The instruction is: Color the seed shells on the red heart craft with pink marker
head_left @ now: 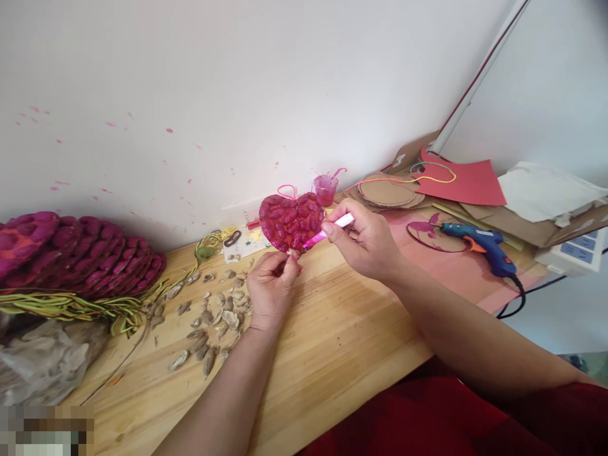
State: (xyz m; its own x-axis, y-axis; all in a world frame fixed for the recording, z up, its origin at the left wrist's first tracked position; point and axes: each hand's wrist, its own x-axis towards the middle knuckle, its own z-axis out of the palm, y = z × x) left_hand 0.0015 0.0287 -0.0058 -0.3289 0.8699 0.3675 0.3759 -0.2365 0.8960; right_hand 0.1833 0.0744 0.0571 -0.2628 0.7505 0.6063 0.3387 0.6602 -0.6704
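Note:
A magenta heart (291, 219) covered in peanut shells, with a pink string loop on top, is held upright above the table. My left hand (273, 285) pinches its bottom tip between thumb and fingers. In my right hand (363, 237) is a brush (335, 227) with a white handle and pink bristles, which touch the heart's lower right part. Just behind the heart stands a clear cup (325, 189) of pink paint with a stick in it.
Loose peanut shells (204, 335) lie left of my left hand. Stacked magenta shell pieces (85, 253), green cords (80, 304) and a plastic bag (47, 361) are at the left. Cardboard, red paper (465, 180), a blue glue gun (489, 244) and a power strip (577, 250) sit at the right.

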